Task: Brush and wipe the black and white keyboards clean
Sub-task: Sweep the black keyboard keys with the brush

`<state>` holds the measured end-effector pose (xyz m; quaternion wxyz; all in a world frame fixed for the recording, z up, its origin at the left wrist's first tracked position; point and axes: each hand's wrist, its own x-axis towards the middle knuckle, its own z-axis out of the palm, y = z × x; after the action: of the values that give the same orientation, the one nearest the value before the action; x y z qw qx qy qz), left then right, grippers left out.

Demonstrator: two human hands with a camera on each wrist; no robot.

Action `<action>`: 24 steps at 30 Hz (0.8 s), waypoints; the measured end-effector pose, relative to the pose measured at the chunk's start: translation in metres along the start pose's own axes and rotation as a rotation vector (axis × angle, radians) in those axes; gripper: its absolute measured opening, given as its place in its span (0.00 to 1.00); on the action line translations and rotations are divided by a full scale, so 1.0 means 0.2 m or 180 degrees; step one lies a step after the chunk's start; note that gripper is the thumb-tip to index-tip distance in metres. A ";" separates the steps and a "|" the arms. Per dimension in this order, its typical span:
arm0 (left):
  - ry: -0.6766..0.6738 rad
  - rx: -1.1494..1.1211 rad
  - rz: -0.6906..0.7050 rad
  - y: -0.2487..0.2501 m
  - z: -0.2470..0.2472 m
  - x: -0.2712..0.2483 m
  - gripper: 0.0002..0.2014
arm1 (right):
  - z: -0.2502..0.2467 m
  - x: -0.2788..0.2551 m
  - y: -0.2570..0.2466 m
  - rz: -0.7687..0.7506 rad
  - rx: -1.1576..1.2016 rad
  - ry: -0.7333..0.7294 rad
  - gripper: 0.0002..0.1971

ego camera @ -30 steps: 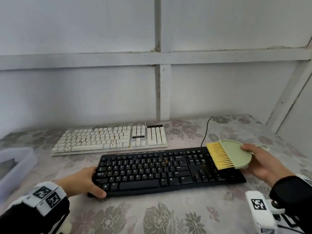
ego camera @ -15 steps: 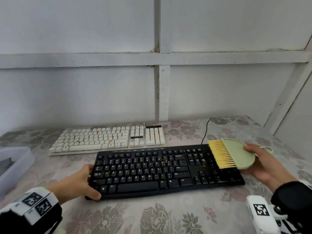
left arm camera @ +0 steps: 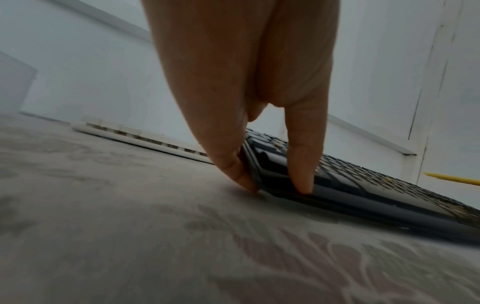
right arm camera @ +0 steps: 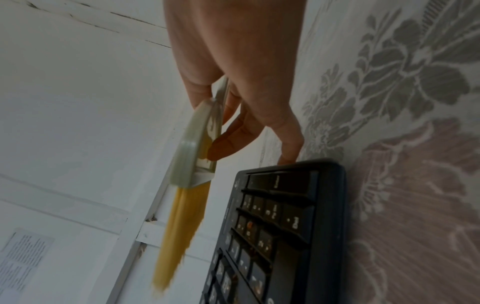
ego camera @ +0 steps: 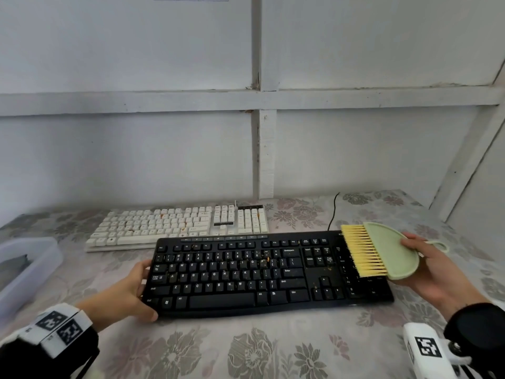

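Note:
A black keyboard (ego camera: pixel 246 272) lies on the flowered tablecloth (ego camera: pixel 246 351), with small orange crumbs among its keys. My left hand (ego camera: pixel 131 291) grips its left end, thumb on the front corner and fingers against the side edge (left arm camera: pixel 249 164). My right hand (ego camera: pixel 440 269) holds a pale green brush (ego camera: pixel 388 250) with yellow bristles (ego camera: pixel 360 253) just above the keyboard's number pad (right arm camera: pixel 267 222); the bristles (right arm camera: pixel 179 232) hang clear of the keys. Behind it lies a white keyboard (ego camera: pixel 177 225), also with orange specks.
A clear plastic box (ego camera: pixel 24 266) stands at the table's left edge. A black cable (ego camera: pixel 333 212) runs from the black keyboard to the white panelled wall (ego camera: pixel 262 146). A slanted white beam (ego camera: pixel 470 170) closes the right side.
The view has drawn closer and shifted a little. Both hands keep their hold; the brush stays over the keyboard's right end.

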<state>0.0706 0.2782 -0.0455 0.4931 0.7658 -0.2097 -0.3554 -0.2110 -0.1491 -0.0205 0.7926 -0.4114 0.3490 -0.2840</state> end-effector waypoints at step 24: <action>0.0186 -0.0278 0.0105 -0.07 -0.02 0.06 0.63 | -0.09 -0.03 -0.40 -0.1303 -0.0792 0.0444 0.16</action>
<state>0.0813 0.2792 -0.0602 0.5378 0.7501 -0.1921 -0.3336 -0.2415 -0.1924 0.0423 0.6358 -0.5473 0.3446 -0.4212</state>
